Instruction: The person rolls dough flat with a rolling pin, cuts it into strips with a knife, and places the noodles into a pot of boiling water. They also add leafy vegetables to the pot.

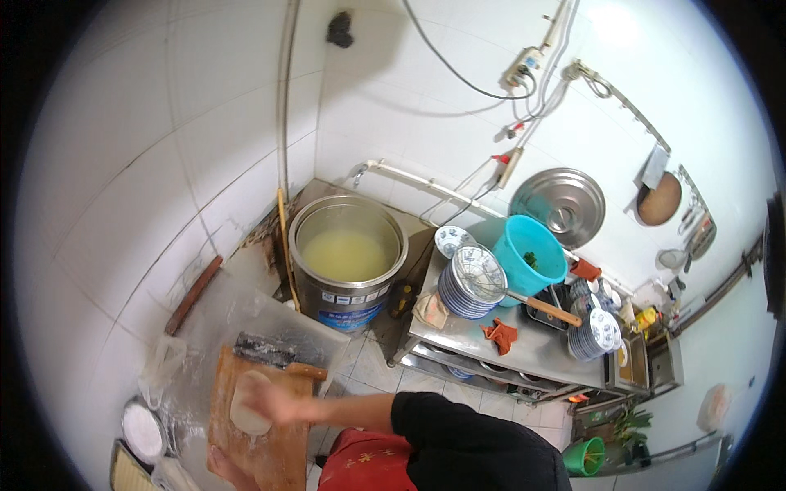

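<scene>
A flattened oval of pale dough [249,414] lies on a floured wooden board [285,451]. My right hand [267,399], blurred, is over the dough's upper right part, and its fingers are not clear. Lower down, my left hand [224,464] rests by the board's left edge, partly cut off by the picture's bottom. A dark, flour-dusted block-like thing [264,350] lies at the board's top edge, beside a short wooden piece [307,371]. To the left stands a round container of white powder [144,431], probably flour.
Beyond the metal table [295,325] stands a large steel pot [350,255] of yellowish liquid. A wooden stick [286,245] leans beside it. Right of it, a steel counter [454,334] bears stacked bowls [470,285], a wooden-handled wire strainer [549,310] and a turquoise bucket [528,261].
</scene>
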### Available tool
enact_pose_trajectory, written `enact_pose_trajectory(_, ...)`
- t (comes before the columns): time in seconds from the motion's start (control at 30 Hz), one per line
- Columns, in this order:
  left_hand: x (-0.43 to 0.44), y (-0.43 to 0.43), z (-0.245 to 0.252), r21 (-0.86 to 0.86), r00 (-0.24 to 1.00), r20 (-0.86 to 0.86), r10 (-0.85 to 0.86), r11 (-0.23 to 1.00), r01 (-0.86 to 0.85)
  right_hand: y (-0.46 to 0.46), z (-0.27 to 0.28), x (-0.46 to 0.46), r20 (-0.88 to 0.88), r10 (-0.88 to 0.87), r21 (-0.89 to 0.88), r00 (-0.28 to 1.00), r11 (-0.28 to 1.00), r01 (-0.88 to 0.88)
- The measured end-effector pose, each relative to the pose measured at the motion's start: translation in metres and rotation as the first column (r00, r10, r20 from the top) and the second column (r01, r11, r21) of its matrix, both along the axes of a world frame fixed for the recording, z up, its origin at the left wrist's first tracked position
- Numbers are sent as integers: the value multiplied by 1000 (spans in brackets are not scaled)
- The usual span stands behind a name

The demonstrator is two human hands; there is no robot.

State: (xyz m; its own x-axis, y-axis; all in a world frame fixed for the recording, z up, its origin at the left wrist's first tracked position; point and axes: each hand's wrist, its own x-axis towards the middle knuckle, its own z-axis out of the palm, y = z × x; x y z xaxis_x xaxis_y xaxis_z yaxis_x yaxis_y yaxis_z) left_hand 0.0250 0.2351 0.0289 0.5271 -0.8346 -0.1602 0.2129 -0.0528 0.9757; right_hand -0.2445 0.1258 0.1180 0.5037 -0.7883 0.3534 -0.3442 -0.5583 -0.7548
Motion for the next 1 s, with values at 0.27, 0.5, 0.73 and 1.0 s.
enact_pose_trajectory(0.27,-107,-112,190,-289,881,-381,-281,941,175,-91,53,-74,-623,-93,-256,776,963,-90)
enact_pose_trajectory(0.5,-113,-67,170,94,857,482,185,961,-261,-233,217,-510,224,-846,-154,484,460,874)
enact_pose_trajectory(0.73,-264,-151,136,287,892,435,-124,958,-7,-252,472,-788,610,-792,-544,-23,-439,715)
enact_pose_trajectory(1.0,-344,-222,72,390,868,353,-350,898,203,-259,519,-868,411,-886,-251,217,119,961)
